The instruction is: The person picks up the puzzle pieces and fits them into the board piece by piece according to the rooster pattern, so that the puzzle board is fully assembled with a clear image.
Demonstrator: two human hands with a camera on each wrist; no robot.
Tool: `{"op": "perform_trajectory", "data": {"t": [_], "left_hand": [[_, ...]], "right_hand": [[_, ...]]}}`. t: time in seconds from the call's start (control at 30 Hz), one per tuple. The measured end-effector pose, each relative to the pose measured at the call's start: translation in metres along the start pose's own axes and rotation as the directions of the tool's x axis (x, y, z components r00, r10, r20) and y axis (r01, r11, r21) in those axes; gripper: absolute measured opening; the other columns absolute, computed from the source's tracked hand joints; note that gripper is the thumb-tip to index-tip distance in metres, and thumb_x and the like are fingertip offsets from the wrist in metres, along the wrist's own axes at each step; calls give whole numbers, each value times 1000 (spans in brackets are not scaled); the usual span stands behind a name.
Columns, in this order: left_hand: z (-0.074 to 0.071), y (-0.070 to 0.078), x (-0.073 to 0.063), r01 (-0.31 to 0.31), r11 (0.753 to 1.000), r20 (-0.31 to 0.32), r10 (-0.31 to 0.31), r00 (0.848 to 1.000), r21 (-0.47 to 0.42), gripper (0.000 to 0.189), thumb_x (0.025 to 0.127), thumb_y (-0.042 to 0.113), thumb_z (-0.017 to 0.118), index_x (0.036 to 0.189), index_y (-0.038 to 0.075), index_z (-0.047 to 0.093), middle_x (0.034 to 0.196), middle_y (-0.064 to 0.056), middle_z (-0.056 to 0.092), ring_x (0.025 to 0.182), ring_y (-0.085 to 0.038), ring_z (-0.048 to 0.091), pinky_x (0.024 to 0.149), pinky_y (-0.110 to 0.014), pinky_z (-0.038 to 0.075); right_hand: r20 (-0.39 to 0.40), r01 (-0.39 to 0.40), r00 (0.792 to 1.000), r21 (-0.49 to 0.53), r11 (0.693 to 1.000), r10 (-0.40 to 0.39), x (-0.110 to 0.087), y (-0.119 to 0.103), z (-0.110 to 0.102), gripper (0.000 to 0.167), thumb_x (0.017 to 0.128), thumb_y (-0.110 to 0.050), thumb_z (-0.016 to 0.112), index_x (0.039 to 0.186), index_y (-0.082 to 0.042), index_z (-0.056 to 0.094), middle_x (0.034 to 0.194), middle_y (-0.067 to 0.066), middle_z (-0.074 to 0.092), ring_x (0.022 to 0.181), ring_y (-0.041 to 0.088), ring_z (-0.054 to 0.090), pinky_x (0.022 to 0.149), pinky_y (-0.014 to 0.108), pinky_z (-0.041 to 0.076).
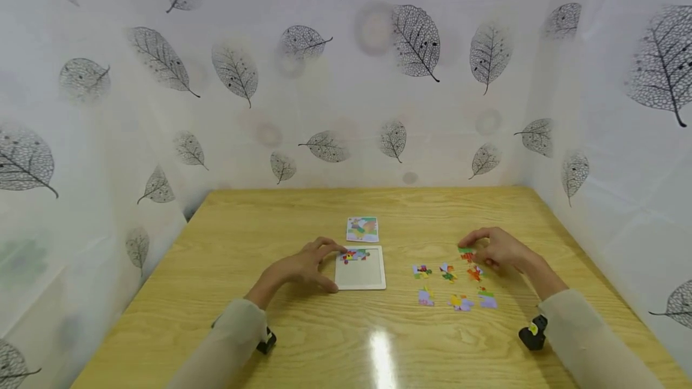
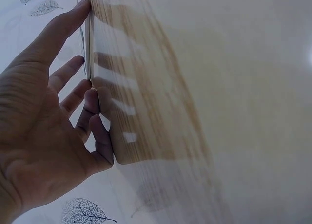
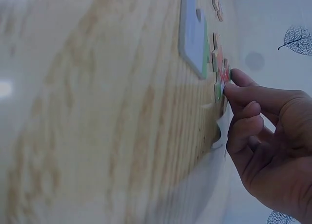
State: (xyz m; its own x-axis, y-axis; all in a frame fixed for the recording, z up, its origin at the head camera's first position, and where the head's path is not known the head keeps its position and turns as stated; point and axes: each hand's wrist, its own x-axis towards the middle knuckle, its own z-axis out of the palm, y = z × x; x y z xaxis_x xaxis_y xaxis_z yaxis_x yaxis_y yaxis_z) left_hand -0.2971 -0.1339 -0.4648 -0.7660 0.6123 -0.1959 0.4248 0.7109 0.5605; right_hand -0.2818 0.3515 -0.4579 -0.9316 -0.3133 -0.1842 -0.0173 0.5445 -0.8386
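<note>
A white-framed puzzle board (image 1: pixel 383 272) lies mid-table, with a few joined colourful pieces (image 1: pixel 355 255) in its upper left corner. My left hand (image 1: pixel 304 266) rests at the board's left side, thumb by the near corner and index fingertip at the upper edge. The left wrist view shows that hand (image 2: pixel 44 121) with fingers spread along the thin edge of the board (image 2: pixel 88 39). Over to the right, my right hand (image 1: pixel 504 250) pinches a red and green puzzle piece (image 1: pixel 466 254) between thumb and index finger, low over the table; its other fingers curl inward (image 3: pixel 273 131).
Several loose puzzle pieces lie between board and right hand, among them a purple and green one (image 1: pixel 488 299) and a yellow and purple one (image 1: pixel 461 302). A picture card (image 1: pixel 362 230) sits just behind the board. Leaf-patterned curtains (image 1: pixel 346 89) enclose the wooden table (image 1: pixel 259 212).
</note>
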Motion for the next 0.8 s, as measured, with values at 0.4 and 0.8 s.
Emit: {"op": "perform_trajectory", "data": {"t": [0.4,0.8], "left_hand": [[-3,-1,-1,-3,1000,3,3,1000,4,87,81,41,90,155,26,46,158,-6,33,148,-38,29,115,-66,34],[0,1,0,0,1000,9,0,1000,10,86,81,44,89,154,28,48,158,-5,34,147,-36,31,115,-65,34]], "right_hand": [[-32,46,998,-100,994,-50,5,-2,4,33,88,8,66,120,3,69,118,21,67,45,10,40,41,26,40],[-77,68,994,-174,982,-82,10,-9,13,22,90,-7,77,111,-4,72,115,15,67,72,16,51,57,28,43]]}}
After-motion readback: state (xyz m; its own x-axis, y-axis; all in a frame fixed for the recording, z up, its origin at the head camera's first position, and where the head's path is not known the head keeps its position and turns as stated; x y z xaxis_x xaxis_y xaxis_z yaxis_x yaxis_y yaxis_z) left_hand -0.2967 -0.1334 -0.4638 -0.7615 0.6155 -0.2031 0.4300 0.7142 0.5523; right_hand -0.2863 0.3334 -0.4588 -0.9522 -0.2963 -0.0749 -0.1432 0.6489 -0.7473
